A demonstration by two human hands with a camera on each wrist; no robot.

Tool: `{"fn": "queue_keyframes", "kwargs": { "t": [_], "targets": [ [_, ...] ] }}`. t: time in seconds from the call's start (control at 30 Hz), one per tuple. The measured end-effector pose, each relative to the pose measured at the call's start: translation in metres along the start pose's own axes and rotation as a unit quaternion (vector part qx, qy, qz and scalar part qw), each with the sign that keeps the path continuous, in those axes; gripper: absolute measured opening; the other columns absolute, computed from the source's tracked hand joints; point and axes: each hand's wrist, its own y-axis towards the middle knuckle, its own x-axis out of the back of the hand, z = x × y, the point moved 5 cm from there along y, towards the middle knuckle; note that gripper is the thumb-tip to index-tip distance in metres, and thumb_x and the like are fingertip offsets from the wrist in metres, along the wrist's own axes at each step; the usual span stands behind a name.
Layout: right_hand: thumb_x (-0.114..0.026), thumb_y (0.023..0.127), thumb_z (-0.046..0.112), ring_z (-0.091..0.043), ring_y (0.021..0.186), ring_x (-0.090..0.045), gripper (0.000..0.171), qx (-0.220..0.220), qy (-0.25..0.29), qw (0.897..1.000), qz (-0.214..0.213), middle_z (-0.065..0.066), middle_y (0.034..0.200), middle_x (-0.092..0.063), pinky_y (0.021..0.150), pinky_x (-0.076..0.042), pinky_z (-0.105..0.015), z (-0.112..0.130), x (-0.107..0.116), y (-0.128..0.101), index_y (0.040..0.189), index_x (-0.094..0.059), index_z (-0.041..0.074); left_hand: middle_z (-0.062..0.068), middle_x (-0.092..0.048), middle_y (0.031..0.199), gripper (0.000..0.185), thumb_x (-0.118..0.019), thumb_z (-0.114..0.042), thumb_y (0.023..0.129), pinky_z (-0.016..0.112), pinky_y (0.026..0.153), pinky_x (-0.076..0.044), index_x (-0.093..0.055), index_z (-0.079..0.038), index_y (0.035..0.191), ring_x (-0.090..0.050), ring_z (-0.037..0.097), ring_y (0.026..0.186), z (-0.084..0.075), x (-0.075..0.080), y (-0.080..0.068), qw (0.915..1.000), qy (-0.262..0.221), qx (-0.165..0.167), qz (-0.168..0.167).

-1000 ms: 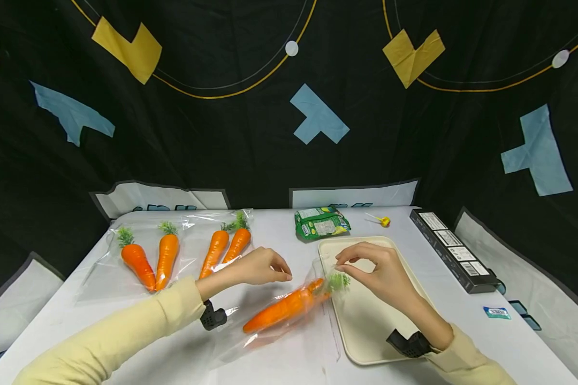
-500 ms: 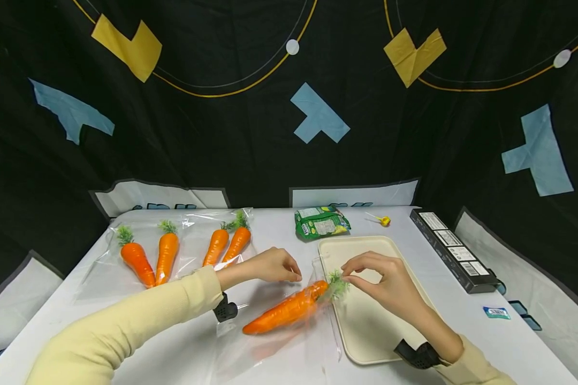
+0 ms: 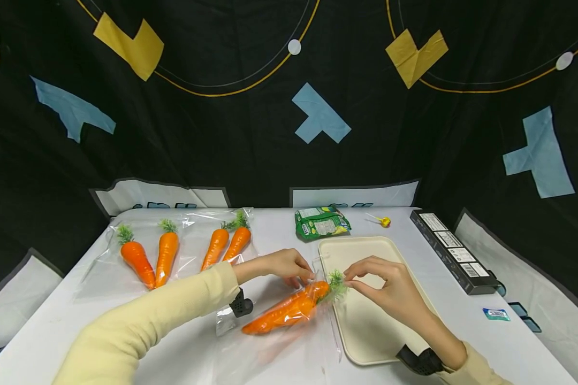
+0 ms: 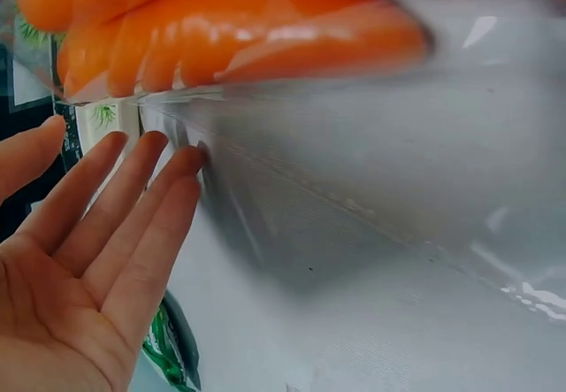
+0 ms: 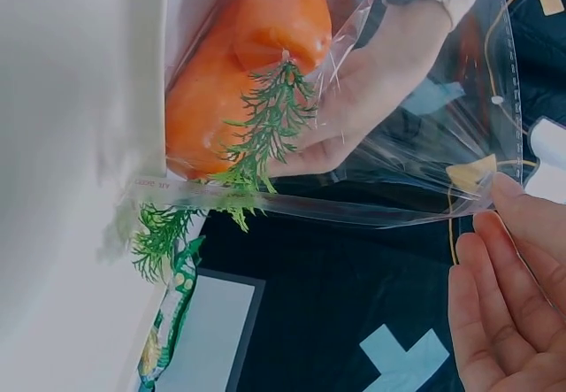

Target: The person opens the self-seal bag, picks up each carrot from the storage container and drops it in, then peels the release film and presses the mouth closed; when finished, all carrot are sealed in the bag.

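Two orange carrots (image 3: 284,311) lie in a clear bag (image 3: 270,342) on the white table, their green tops (image 3: 336,279) at the bag's mouth by the left rim of a cream tray (image 3: 366,331). My left hand (image 3: 304,275) reaches the mouth from the left. In the left wrist view its fingers (image 4: 133,188) are straight and their tips touch the bag's edge (image 4: 354,233) under the carrots (image 4: 239,29). My right hand (image 3: 350,279) pinches the mouth from over the tray. The right wrist view shows the bag's edge (image 5: 416,206) stretched taut to its fingertips (image 5: 504,224), with the green tops (image 5: 265,118) inside.
Two more bags with carrot pairs (image 3: 146,256) (image 3: 226,243) lie at the back left. Behind the tray are a green snack packet (image 3: 321,223) and a yellow lollipop (image 3: 384,220). A long black box (image 3: 455,248) and a small blue packet (image 3: 496,313) lie to the right.
My left hand has moved right, up to the bag's mouth. My right hand has dropped a little at the mouth, and the carrots lie slightly further into the bag.
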Motion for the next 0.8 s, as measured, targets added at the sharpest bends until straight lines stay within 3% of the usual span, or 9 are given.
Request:
{"fn": "queue_keyframes", "kwargs": {
  "t": [0.4, 0.57, 0.8],
  "targets": [
    [-0.081, 0.072, -0.004, -0.009, 0.083, -0.064, 0.033, 0.028, -0.001, 1.000, -0.012, 0.008, 0.090, -0.070, 0.073, -0.052, -0.019, -0.003, 0.002, -0.005, 0.091, -0.072, 0.021, 0.006, -0.072, 0.081, 0.028, -0.063, -0.025, 0.095, 0.035, 0.067, -0.059, -0.074, -0.001, 0.102, -0.071, 0.027, 0.078, -0.005, -0.006, 0.005, 0.9996, 0.007, 0.010, 0.024],
    [-0.081, 0.075, -0.002, -0.010, 0.085, -0.065, 0.029, 0.006, 0.003, 1.000, -0.003, 0.009, 0.090, -0.070, 0.078, -0.051, -0.019, -0.005, 0.002, -0.005, 0.090, -0.072, 0.021, 0.004, -0.071, 0.081, 0.028, -0.062, -0.024, 0.095, 0.034, 0.069, -0.058, -0.074, 0.000, 0.101, -0.071, 0.027, 0.079, -0.004, -0.010, 0.007, 0.9995, 0.003, 0.012, 0.030],
    [-0.080, 0.073, -0.005, -0.012, 0.083, -0.066, 0.029, 0.010, 0.002, 1.000, -0.007, 0.006, 0.089, -0.071, 0.080, -0.051, -0.018, -0.004, 0.001, -0.005, 0.089, -0.072, 0.018, 0.006, -0.071, 0.079, 0.021, -0.067, -0.021, 0.091, 0.029, 0.060, -0.057, -0.076, -0.003, 0.097, -0.070, 0.023, 0.070, -0.003, -0.012, 0.008, 0.9999, 0.008, 0.005, -0.002]
  ]
}}
